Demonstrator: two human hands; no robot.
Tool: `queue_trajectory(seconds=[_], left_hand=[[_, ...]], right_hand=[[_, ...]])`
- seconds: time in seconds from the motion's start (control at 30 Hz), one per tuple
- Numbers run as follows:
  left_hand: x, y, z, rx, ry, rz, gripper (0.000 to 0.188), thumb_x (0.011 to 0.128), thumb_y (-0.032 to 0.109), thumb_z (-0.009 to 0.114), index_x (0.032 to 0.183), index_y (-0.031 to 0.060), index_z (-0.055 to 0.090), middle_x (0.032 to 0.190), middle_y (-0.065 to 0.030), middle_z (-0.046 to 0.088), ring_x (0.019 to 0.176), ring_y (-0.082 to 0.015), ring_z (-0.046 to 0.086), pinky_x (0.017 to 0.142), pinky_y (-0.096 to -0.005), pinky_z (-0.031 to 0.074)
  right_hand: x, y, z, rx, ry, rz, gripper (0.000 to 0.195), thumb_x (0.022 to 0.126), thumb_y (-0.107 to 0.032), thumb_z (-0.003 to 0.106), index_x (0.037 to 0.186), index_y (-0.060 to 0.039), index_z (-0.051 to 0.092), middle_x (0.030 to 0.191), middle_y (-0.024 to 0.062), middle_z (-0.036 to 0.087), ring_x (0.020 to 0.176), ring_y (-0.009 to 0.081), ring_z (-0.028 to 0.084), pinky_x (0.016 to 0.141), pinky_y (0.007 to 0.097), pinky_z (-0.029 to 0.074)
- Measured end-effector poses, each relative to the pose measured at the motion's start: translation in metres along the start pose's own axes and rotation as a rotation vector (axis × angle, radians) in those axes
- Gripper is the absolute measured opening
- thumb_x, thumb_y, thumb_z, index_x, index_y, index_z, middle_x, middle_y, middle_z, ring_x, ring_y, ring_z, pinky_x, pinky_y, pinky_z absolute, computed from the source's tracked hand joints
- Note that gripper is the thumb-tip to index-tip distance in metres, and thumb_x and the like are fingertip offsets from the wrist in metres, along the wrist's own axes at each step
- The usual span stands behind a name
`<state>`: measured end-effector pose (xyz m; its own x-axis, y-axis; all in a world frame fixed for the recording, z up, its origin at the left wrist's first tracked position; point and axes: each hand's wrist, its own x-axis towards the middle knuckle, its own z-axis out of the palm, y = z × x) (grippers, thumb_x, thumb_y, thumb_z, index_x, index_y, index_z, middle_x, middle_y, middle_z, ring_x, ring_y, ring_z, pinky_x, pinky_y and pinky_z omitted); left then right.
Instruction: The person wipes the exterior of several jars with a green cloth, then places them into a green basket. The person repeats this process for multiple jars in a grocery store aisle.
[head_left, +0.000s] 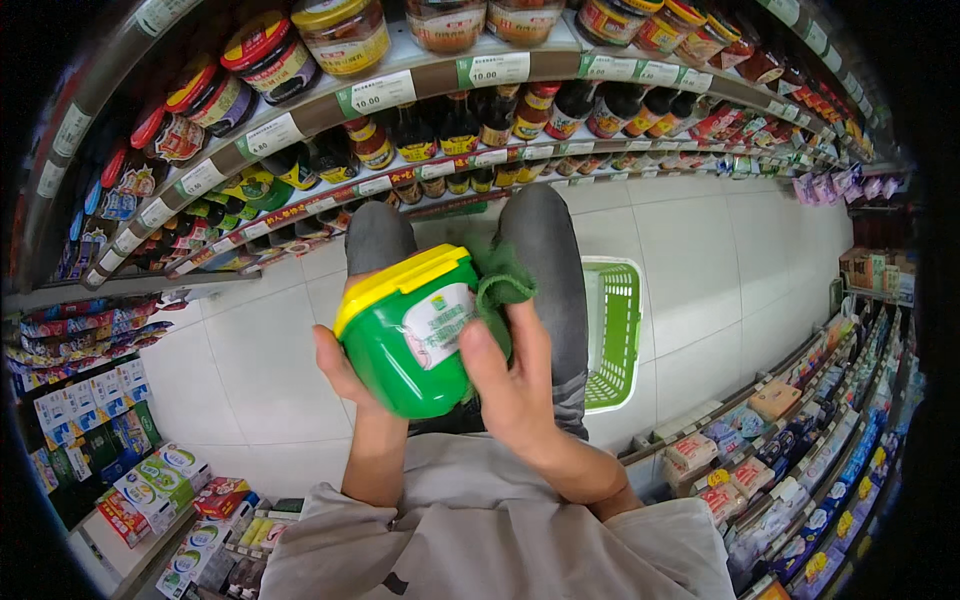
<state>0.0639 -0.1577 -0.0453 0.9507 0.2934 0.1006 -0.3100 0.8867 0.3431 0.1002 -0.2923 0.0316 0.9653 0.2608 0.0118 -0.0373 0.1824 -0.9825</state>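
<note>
A green plastic tub (390, 375) with a yellow lid and a white label bearing writing is tilted in front of my lap. My left hand (346, 371) grips it from the left and underneath, with some fingers hidden behind it. In my right hand (514, 375) is a green cloth (504, 281), bunched between thumb and fingers at the tub's right side. My right thumb lies near the edge of the label. Part of the cloth is blurred. Both grey-trousered knees (544, 255) are bent beneath the tub.
A green and white plastic basket (634, 337) stands on the tiled floor (697, 277) beside my right leg. Ahead, curved-looking shelves (442, 86) hold jars (270, 56) and sauce bottles (457, 127). Packaged goods (750, 476) line shelves behind me to the right; boxes (161, 484) sit behind left.
</note>
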Motion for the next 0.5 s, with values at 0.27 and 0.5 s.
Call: queue_trajectory(seconds=[0.27, 0.5], left_hand=[[-0.002, -0.003, 0.021, -0.146, 0.169, -0.028, 0.085, 0.098, 0.073, 0.036, 0.137, -0.0006, 0.055, 0.139, -0.0228, 0.058, 0.124, -0.0374, 0.059, 0.107, -0.0499, 0.047], [0.038, 0.003, -0.002, -0.094, 0.582, -0.156, 0.062, 0.102, 0.059, 0.046, 0.136, 0.0079, 0.057, 0.131, -0.0157, 0.062, 0.113, -0.0374, 0.062, 0.102, -0.054, 0.051]], right_hand=[[-0.012, -0.001, -0.007, -0.09, 0.074, -0.159, 0.033, 0.107, -0.016, 0.051, 0.128, 0.0081, 0.058, 0.136, 0.0244, 0.052, 0.114, 0.032, 0.055, 0.101, 0.038, 0.042], [-0.028, -0.012, -0.046, 0.655, -0.05, 0.371, 0.051, 0.111, -0.038, 0.043, 0.145, -0.001, 0.049, 0.136, 0.013, 0.057, 0.116, 0.0233, 0.058, 0.099, 0.0397, 0.048]])
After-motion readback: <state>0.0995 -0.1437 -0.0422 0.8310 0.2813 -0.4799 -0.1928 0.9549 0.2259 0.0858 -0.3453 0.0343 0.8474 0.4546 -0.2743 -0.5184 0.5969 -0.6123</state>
